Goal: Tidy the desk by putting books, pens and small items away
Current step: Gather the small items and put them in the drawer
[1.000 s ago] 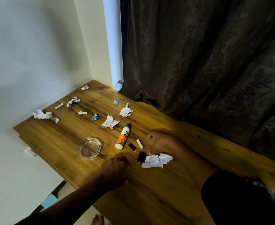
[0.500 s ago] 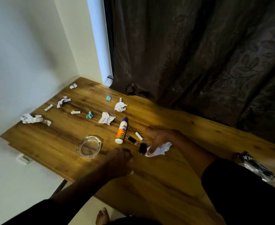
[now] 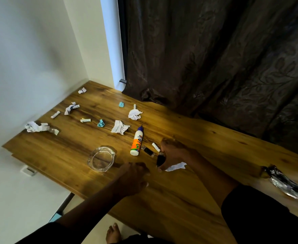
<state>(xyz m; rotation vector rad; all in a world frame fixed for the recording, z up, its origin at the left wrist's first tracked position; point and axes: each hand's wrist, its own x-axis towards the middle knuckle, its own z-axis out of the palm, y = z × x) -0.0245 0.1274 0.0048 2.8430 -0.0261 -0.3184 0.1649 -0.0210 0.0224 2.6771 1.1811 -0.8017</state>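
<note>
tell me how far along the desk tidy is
Nothing looks put away yet. In hand: the right hand covers a white crumpled paper beside a small dark bottle; the left hand is curled near the glass ashtray, contents unclear. Left: the glue bottle, paper scraps like one at, blue bits and a foil wrapper on the desk.

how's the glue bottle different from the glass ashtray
The glue bottle is opaque white with an orange label and purple cap; the glass ashtray is clear. The bottle is long and lies on its side; the ashtray is round, low and sits upright. Both rest on the wooden desk, untouched.
</note>
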